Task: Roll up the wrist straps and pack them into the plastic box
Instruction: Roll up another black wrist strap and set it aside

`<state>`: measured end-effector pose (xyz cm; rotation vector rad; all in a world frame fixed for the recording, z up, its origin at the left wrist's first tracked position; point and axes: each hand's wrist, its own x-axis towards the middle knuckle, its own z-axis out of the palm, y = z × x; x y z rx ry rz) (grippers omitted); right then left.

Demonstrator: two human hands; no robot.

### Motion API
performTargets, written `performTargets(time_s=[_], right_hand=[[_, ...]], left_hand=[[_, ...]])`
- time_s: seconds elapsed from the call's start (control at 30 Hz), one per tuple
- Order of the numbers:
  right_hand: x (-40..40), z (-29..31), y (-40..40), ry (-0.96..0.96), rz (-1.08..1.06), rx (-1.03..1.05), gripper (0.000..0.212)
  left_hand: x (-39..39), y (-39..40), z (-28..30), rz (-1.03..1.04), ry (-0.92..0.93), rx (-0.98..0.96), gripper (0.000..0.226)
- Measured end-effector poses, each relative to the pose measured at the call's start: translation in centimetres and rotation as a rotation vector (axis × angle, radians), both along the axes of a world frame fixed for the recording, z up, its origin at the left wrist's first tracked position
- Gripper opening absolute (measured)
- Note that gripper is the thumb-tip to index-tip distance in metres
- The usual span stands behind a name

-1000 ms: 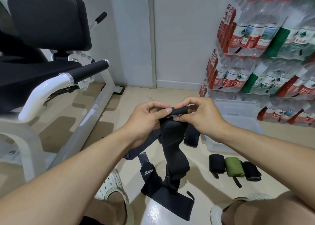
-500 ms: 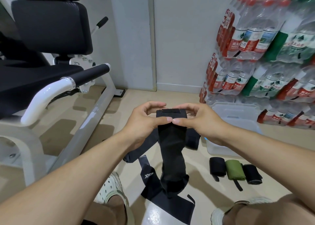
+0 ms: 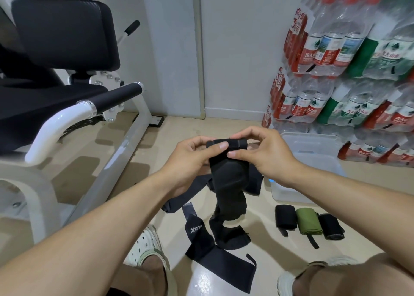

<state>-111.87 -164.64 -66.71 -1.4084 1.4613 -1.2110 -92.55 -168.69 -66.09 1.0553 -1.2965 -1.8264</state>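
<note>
Left hand: the left hand (image 3: 190,159) is curled round the left end of the black strap (image 3: 226,172); its thumb is laid across the front of the rolled top, the other fingers are tucked behind.
Right hand: the right hand (image 3: 262,154) is pinching the right end of the same roll, thumb in front, index finger arched over the top.
Strap: a short roll is formed at the top edge and is held level between both hands above the floor (image 3: 156,152); the rest is hung down loose, and its lower end is crumpled on the floor between the feet.
Loose straps: a second black strap with white lettering (image 3: 197,235) is spread flat on the floor, under and beside the hanging tail; more dark straps (image 3: 179,199) are seen behind the held one, partly hidden by it.
Rolled straps: three finished rolls are laid side by side on the floor, touching, in front of the box: black (image 3: 285,216), green (image 3: 308,220), black (image 3: 331,226).
Box: the clear box (image 3: 313,152) is set on the floor to the right, behind the right wrist, lid off; what lies inside cannot be told.
Surroundings: a gym machine (image 3: 67,82) is stood to the left, and packs of water bottles (image 3: 347,60) are stacked against the wall on the right.
Feet: a white perforated shoe (image 3: 145,248) is seen below the left forearm.
</note>
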Motion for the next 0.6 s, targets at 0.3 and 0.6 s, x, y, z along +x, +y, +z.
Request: performTargets(time_s=[0.3,0.6], right_hand=[[0.66,0.08,0.37,-0.124,0.022,0.016,0.034],[0.69,0.08,0.21,-0.186,0.036,0.189,0.036]], left_hand=[[0.17,-0.42,0.31,0.111,0.038,0.049,0.012],[0.27,-0.66,-0.48,0.155,-0.064,-0.091,0.040]])
